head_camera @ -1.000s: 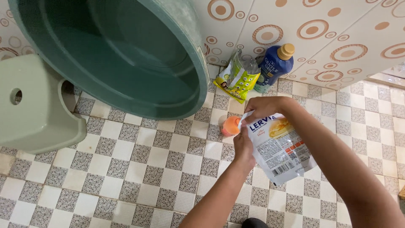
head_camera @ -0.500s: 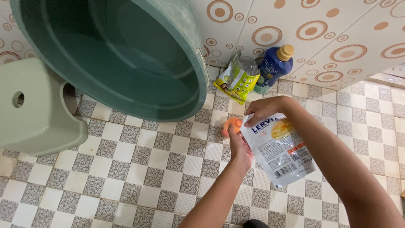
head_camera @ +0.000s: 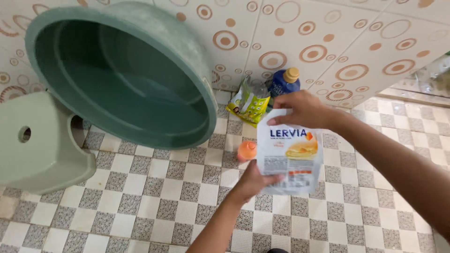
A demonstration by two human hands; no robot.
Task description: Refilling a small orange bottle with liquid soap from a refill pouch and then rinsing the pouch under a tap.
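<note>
Holding a white refill pouch [head_camera: 289,157] upright over the tiled floor [head_camera: 140,206], the right hand [head_camera: 300,108] is pinching its top edge while the left hand [head_camera: 253,180] is gripping its lower left corner. Just left, an orange bottle [head_camera: 246,151] is standing near the green basin [head_camera: 122,75].

I see the pouch [head_camera: 289,157] between my hands, a small bottle [head_camera: 246,150] just left, a basin [head_camera: 122,75] far left, two containers [head_camera: 284,82] behind by the wall.
</note>
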